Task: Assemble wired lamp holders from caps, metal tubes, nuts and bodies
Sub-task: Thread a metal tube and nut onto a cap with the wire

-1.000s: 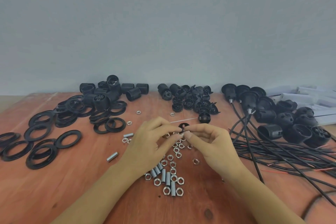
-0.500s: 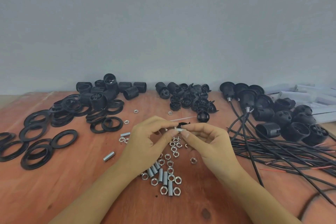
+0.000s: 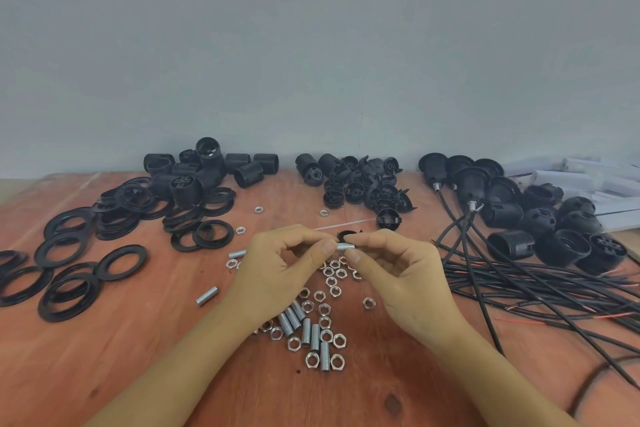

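Note:
A short threaded metal tube [image 3: 345, 246] is held level above the table, between both hands. My right hand [image 3: 398, 274] pinches its right end with thumb and forefinger. My left hand [image 3: 280, 267] pinches at its left end; whether a nut sits under those fingertips is hidden. Below the hands lie loose nuts [image 3: 327, 279] and more metal tubes [image 3: 304, 326]. A black cap [image 3: 346, 236] lies just behind the fingertips.
Black rings [image 3: 119, 262] spread across the left of the wooden table [image 3: 138, 340]. Threaded black bodies [image 3: 194, 180] stack at back left, caps [image 3: 367, 187] at back centre. Wired lamp holders [image 3: 540, 225] and black cables [image 3: 540, 291] fill the right. A stray tube [image 3: 207, 296] lies left.
Both hands have stayed together over the nuts. The tube now shows more plainly between the fingertips, which have shifted slightly around it. The camera has tilted a little.

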